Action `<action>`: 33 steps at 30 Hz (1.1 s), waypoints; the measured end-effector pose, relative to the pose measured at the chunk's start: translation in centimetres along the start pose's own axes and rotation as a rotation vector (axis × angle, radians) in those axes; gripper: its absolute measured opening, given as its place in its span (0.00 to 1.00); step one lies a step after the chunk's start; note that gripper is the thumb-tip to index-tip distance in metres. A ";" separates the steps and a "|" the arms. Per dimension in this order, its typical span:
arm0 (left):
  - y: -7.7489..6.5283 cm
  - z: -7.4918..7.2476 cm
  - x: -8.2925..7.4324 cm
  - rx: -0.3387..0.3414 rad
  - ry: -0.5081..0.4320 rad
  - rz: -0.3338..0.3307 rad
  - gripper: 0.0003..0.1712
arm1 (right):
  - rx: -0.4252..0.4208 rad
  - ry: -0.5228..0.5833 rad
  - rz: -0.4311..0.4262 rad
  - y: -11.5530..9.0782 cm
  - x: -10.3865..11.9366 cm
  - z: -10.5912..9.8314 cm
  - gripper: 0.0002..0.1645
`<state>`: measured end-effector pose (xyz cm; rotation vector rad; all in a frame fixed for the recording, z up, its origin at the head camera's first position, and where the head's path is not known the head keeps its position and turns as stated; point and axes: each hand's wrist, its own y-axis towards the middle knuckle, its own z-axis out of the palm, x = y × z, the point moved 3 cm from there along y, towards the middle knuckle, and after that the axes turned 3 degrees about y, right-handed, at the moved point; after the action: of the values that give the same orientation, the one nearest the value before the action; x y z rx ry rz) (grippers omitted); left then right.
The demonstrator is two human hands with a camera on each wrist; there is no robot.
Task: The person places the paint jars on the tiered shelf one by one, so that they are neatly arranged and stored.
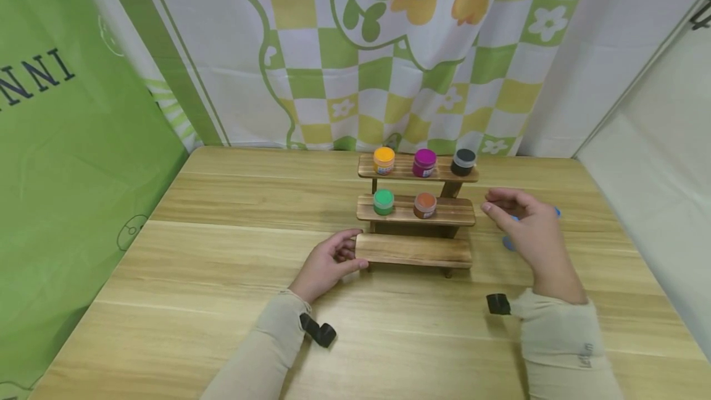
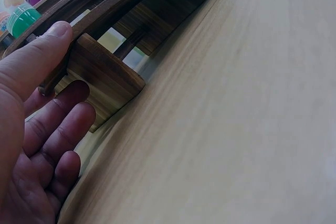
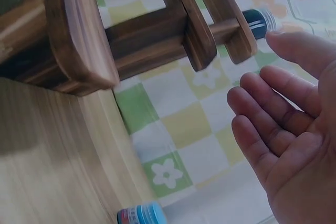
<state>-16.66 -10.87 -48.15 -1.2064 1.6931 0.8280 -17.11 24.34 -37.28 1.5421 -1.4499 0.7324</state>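
Observation:
A three-step wooden stand (image 1: 413, 250) stands on the table. My left hand (image 1: 329, 264) grips the left end of its lowest step, thumb at the front corner and index finger at the back corner. In the left wrist view the other fingers (image 2: 63, 129) curl loosely beside the stand's leg. My right hand (image 1: 528, 227), relaxed and holding nothing, hovers right of the middle step. That step carries a green jar (image 1: 383, 202) and a brown jar (image 1: 425, 205). On the top step are a yellow-orange jar (image 1: 384, 160), a purple jar (image 1: 424, 163) and a black jar (image 1: 463, 162).
Blue-lidded jars (image 1: 509, 243) stand on the table right of the stand, partly hidden by the right hand; the right wrist view shows one blue jar (image 3: 142, 213). A checked curtain (image 1: 389, 79) hangs behind the wooden table (image 1: 194, 301), with green cloth (image 1: 66, 141) on the left.

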 end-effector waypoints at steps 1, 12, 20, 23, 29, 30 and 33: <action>0.0 0.0 0.0 0.001 -0.001 0.000 0.37 | -0.004 0.016 0.007 0.0 -0.1 -0.1 0.27; -0.1 0.0 -0.2 0.000 0.001 0.000 0.37 | -0.078 0.001 0.064 -0.1 -1.1 -1.7 0.29; 0.0 0.0 -0.1 0.000 0.014 0.001 0.37 | -0.129 0.002 0.126 0.2 -2.4 -2.6 0.30; 0.0 0.0 -0.1 0.000 0.013 0.000 0.37 | -0.138 -0.002 0.143 0.3 -2.9 -2.8 0.31; 0.0 0.0 -0.2 0.000 0.002 -0.002 0.37 | -0.189 0.034 0.162 0.6 -3.8 -3.0 0.30; 0.0 0.0 -0.2 0.000 0.001 -0.003 0.37 | -0.201 0.033 0.165 0.6 -4.0 -3.1 0.30; 0.0 0.0 -0.1 0.001 0.001 -0.006 0.37 | -0.230 0.040 0.176 0.7 -4.5 -3.3 0.31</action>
<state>-16.62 -10.82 -48.06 -1.2106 1.6895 0.8229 -17.98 29.36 -39.62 1.2305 -1.5948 0.6680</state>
